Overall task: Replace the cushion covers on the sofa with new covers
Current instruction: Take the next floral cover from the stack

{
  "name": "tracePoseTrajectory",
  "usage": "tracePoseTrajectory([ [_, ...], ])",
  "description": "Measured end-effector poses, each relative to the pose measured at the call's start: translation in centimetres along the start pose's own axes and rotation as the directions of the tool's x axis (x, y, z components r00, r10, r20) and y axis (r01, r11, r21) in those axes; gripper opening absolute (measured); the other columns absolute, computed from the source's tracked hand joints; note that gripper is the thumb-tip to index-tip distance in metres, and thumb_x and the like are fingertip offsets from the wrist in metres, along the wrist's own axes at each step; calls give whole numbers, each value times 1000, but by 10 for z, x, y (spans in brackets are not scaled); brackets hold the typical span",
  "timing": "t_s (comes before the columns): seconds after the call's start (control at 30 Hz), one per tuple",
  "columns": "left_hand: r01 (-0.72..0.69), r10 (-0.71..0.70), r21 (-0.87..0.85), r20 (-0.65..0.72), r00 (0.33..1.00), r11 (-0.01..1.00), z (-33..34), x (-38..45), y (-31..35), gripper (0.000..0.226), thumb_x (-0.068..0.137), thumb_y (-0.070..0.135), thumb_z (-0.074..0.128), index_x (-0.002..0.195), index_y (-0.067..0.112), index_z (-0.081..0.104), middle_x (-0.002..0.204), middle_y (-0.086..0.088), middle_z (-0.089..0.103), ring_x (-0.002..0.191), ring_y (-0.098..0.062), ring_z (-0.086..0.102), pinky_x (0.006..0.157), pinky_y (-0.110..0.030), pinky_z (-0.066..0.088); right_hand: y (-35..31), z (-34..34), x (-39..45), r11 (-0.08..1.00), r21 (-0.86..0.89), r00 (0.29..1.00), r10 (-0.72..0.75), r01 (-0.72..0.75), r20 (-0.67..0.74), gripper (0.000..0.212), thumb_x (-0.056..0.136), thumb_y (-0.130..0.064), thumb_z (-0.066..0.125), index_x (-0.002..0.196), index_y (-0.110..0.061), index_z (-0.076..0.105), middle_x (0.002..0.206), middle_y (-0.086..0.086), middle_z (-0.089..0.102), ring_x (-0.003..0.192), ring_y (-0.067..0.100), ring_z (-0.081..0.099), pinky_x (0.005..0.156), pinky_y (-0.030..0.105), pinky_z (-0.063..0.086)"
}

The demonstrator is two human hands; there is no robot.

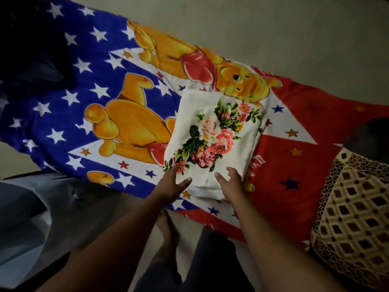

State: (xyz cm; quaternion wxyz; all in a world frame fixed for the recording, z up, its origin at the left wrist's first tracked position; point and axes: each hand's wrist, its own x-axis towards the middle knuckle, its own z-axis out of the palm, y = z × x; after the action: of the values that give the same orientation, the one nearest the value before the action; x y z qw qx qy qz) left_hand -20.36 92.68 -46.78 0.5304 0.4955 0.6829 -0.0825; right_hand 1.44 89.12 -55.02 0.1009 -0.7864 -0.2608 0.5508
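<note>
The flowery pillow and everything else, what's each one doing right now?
Flowery cushion: lying flat on the sheet.
Cartoon bear sheet: spread out, slightly wrinkled.
Left hand: open, fingers on the cushion's near edge.
Right hand: open, fingers at that edge.
Brown patterned cushion: lying at the right.

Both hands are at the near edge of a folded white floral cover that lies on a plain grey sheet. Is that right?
Not quite. The head view shows the floral cover lying on a blue, red and white sheet printed with stars and yellow bears, not a plain grey one. The rest holds: the left hand and right hand are both at the folded cover's near edge.
</note>
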Motion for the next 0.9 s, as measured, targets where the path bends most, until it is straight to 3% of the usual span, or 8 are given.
tracePoseTrajectory([
  [0.23,-27,9,211,83,996,977,18,45,-21,87,92,62,59,160,18,26,165,-6,29,148,-26,34,118,-41,33,24,2,46,968,67,960,247,-240,-131,85,88,-31,77,154,-5,30,153,15,45,137,33,47,106,33,40],
  [0.4,-73,32,323,131,991,944,18,57,-31,86,93,61,59,159,18,26,167,-4,23,150,-25,30,119,-43,34,30,4,60,887,231,908,417,-398,-37,62,89,-19,77,140,-2,46,136,7,59,124,26,57,101,31,45],
  [0.53,-76,26,349,147,989,934,15,56,-30,89,93,64,57,161,19,22,168,-3,20,151,-26,28,119,-45,33,30,1,60,912,190,917,387,-364,-99,50,87,-15,76,132,-2,59,123,10,68,111,28,66,86,29,50],
  [0.67,-104,47,417,145,988,903,10,46,-19,88,94,64,56,161,18,22,168,-3,22,150,-26,30,116,-46,38,6,-7,42,944,187,936,305,-273,-175,44,80,-25,77,117,-9,61,116,12,72,95,35,71,83,43,60],
  [0.8,-183,138,447,132,982,876,4,22,2,92,92,62,61,162,22,18,166,-2,27,149,-25,32,114,-42,38,-37,-6,6,926,323,978,207,-193,-9,35,90,-28,72,116,-10,57,104,12,69,66,27,67,55,33,56],
  [0.9,-242,225,416,89,970,877,-5,0,20,97,89,61,66,162,24,15,165,-2,30,147,-24,34,116,-42,37,-78,-1,-29,907,407,991,68,-109,114,35,93,-25,72,122,-10,60,108,8,70,80,23,69,55,29,56],
])
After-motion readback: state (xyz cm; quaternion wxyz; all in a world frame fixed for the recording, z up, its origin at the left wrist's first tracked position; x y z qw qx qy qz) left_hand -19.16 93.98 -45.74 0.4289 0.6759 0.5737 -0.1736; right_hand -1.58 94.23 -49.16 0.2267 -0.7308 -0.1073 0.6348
